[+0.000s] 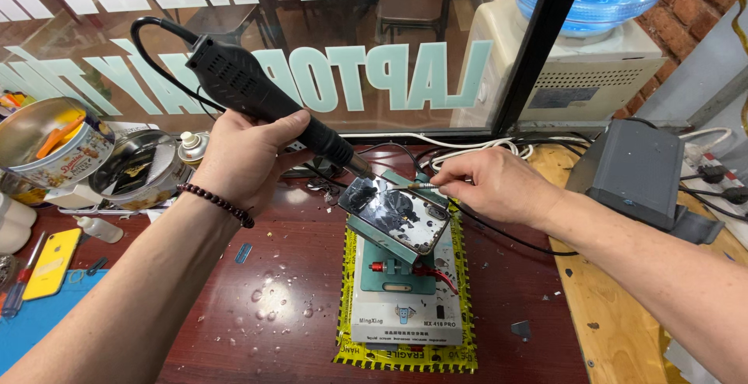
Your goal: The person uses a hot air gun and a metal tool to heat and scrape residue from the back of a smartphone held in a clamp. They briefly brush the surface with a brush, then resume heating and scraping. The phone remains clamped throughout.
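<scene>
The left hand has its fingers wrapped tight around a black hot-air gun, thumb lying along the top of the handle. The gun slants down from those fingers toward its metal nozzle, whose tip sits just above the near corner of a phone with a cracked, shiny back. A black cord loops up behind the wrist, which wears a dark bead bracelet.

The right hand pinches a thin metal tool (tweezers or a fine pick, I cannot tell which) between thumb and forefinger. The tool's tip reaches out from those fingers to the phone's upper edge, close to the nozzle.

The phone lies tilted on a green clamp fixture, below both sets of fingers. The fixture stands on a grey base over yellow tape, on the dark red worktop.

Beyond the left fingers sit open round tins. Past the right fingers stands a grey box.
</scene>
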